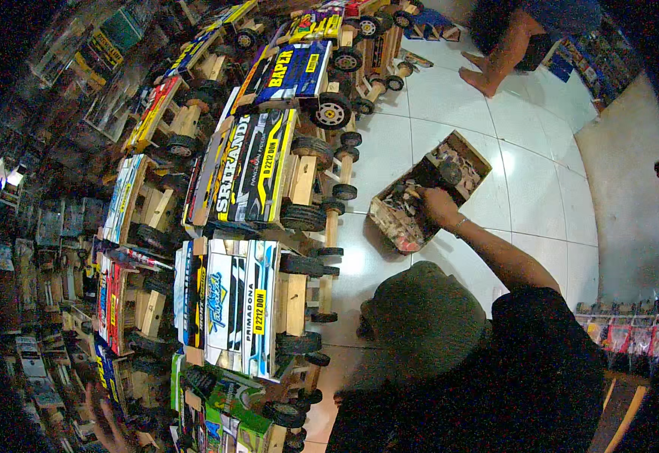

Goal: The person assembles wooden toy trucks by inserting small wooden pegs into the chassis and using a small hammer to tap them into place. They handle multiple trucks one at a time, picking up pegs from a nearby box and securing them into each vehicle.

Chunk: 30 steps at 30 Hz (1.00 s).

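At the lower left edge my left hand (108, 421) shows dimly, fingers stretched out and apart, with nothing seen in it. It is nearest to a toy truck with a blue and yellow panel (107, 371). Beside it stand rows of wooden toy trucks with black wheels, among them a green one (220, 400), a white one (240, 306) and a black and yellow one (258, 166). My right hand is out of view.
A co-worker in a cap (427, 309) and dark shirt bends in at the lower right, one hand (439, 208) inside a wooden box (469, 143) of small pieces on the white tiled floor (533, 204). Another person's bare legs (506, 57) are farther back. Packaged goods (623, 332) lie right.
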### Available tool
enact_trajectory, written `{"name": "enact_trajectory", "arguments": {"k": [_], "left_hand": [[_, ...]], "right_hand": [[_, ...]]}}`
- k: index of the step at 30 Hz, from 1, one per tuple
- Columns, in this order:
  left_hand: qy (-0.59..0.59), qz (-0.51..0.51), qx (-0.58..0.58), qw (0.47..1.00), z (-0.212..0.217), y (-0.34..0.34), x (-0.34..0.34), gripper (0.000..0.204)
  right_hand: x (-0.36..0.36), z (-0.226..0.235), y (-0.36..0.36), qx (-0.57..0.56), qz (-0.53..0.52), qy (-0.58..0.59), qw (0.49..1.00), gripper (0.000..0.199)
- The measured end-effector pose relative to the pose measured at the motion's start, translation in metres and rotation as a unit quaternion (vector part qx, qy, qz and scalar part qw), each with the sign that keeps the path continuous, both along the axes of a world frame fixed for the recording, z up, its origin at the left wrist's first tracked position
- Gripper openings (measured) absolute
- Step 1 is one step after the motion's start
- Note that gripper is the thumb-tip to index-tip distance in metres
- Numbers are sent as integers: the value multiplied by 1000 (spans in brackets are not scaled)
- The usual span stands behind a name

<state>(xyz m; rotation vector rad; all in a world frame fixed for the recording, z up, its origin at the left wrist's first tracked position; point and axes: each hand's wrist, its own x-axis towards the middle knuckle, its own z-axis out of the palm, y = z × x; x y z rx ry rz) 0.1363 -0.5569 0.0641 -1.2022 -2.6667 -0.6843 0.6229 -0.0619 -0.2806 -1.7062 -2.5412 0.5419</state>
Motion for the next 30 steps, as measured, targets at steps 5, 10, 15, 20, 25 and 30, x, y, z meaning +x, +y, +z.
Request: {"name": "enact_trajectory", "arguments": {"k": [5,10,15,20,25,30], "left_hand": [[108,-53,0,993,10,19,30,39],[150,-118,4,982,33,50,59,38],[106,-187,6,977,33,83,78,39],[51,-226,16,973,25,101,93,40],[6,-273,7,962,30,126,123,41],[-20,-392,-80,916,46,168,177,41]], "right_hand": [[8,37,-15,54,-13,125,991,31],[26,77,-27,-50,-57,240,968,34],[35,84,-22,-67,-39,349,934,27],[36,84,-29,-106,-36,370,922,25],[34,90,-36,-209,-77,504,834,28],[32,95,-35,-183,-133,473,852,31]]}}
